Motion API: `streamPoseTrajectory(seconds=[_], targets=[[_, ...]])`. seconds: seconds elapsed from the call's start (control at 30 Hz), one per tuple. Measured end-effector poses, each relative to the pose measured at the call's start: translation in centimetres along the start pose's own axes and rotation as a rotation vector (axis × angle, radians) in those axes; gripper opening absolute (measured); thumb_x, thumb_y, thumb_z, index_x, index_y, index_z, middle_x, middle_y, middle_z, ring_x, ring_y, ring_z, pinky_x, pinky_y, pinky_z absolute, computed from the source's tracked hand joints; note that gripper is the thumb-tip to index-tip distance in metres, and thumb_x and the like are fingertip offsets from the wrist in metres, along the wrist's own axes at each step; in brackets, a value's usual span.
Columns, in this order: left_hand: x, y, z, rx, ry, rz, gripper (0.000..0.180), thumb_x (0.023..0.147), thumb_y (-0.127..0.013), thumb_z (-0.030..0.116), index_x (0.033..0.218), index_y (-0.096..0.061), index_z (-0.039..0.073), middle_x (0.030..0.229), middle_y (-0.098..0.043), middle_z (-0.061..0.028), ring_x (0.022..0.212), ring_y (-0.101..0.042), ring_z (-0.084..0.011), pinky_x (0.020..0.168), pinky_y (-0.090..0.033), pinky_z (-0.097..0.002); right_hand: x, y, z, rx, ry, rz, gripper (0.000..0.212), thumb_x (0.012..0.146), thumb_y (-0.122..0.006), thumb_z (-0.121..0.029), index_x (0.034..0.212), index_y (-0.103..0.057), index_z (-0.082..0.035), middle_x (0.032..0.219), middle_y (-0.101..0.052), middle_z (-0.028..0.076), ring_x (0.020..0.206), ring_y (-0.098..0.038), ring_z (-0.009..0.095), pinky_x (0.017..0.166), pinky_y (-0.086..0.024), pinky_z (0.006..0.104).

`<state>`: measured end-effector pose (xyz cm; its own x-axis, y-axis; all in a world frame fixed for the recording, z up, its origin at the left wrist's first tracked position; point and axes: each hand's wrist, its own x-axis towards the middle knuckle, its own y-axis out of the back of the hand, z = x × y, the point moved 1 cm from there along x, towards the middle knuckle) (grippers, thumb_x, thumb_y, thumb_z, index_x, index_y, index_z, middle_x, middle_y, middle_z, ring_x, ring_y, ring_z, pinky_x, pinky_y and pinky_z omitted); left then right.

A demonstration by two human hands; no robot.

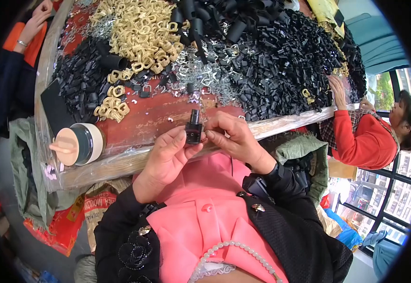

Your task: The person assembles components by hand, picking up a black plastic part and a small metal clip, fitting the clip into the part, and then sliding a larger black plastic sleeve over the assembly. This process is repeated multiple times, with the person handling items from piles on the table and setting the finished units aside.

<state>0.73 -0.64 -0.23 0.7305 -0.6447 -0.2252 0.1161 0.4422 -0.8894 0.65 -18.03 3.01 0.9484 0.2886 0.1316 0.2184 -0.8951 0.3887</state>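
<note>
In front of me, over the near edge of the table, is a small black piece [194,133] with a squarish body and a narrow upright neck, much like a tiny bottle. The thumb and fingers of my left hand [166,158] grip it from its left side. Close against its right side, my right hand [238,137] has thumb and forefinger pinched together; whatever lies between those fingertips is too small to make out. Beyond both hands, a few loose silver clips [196,96] lie on the worn red tabletop [149,115].
Heaps of gold-coloured buckles [139,35], black plastic parts [281,66] and silver metal clips [205,70] cover the table. A lidded cup [92,141] stands at the near left corner by a black flat panel [57,111]. A co-worker in red [368,141] reaches in from the right; another person's hands [35,23] show far left.
</note>
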Motion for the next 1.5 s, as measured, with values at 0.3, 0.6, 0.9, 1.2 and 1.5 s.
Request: streamPoseTrajectory(seconds=[0.3,0.6,0.9,1.2,1.5], targets=[[0.0,0.2,0.6,-0.038,0.04,0.02,0.029,0.085,-0.05,0.016,0.108,-0.049,-0.002,0.098,-0.057,-0.0091,0.085,-0.058,-0.0155,0.074,-0.048,-0.0246,0.2,0.3,-0.9,-0.073,0.003,0.055,0.008,0.074,-0.057,-0.004,0.073,-0.05,-0.002,0.064,-0.047,0.005,0.055,-0.046,0.015,0.049,-0.036,0.0266],[-0.5,-0.2,-0.2,0.007,0.093,0.097,0.026,0.083,-0.052,0.013,0.107,-0.051,0.0,0.095,-0.059,-0.0074,0.08,-0.059,-0.0144,0.07,-0.05,-0.0234,-0.2,-0.8,-1.9,-0.117,0.125,0.094,0.01,0.07,-0.06,-0.001,0.073,-0.051,-0.002,0.062,-0.046,0.007,0.052,-0.047,0.018,0.046,-0.037,0.028],[-0.6,-0.7,0.1,0.113,0.134,0.117,0.025,0.081,-0.056,0.013,0.103,-0.054,0.001,0.093,-0.06,-0.0065,0.079,-0.059,-0.0131,0.068,-0.05,-0.0229,-0.3,-0.2,-2.5,-0.29,0.203,0.005,0.014,0.066,-0.061,0.0,0.075,-0.05,-0.002,0.065,-0.046,0.009,0.053,-0.049,0.023,0.047,-0.04,0.031],[-1.7,-0.5,0.2,0.182,0.083,0.162,0.025,0.08,-0.056,0.01,0.104,-0.054,0.001,0.094,-0.059,-0.0061,0.081,-0.058,-0.0123,0.071,-0.048,-0.0231,-1.3,-1.4,-1.6,0.014,-0.072,0.003,0.014,0.071,-0.062,-0.004,0.075,-0.048,-0.003,0.064,-0.044,0.004,0.054,-0.046,0.013,0.045,-0.036,0.025],[-4.4,1.2,3.3,0.15,-0.061,0.201,0.027,0.079,-0.057,0.007,0.105,-0.053,0.001,0.094,-0.059,-0.0071,0.081,-0.059,-0.016,0.069,-0.048,-0.0222,5.3,-1.4,-1.0,-0.086,0.137,-0.247,0.015,0.073,-0.06,-0.008,0.081,-0.048,-0.003,0.065,-0.047,0.006,0.057,-0.05,0.019,0.05,-0.039,0.0289]])
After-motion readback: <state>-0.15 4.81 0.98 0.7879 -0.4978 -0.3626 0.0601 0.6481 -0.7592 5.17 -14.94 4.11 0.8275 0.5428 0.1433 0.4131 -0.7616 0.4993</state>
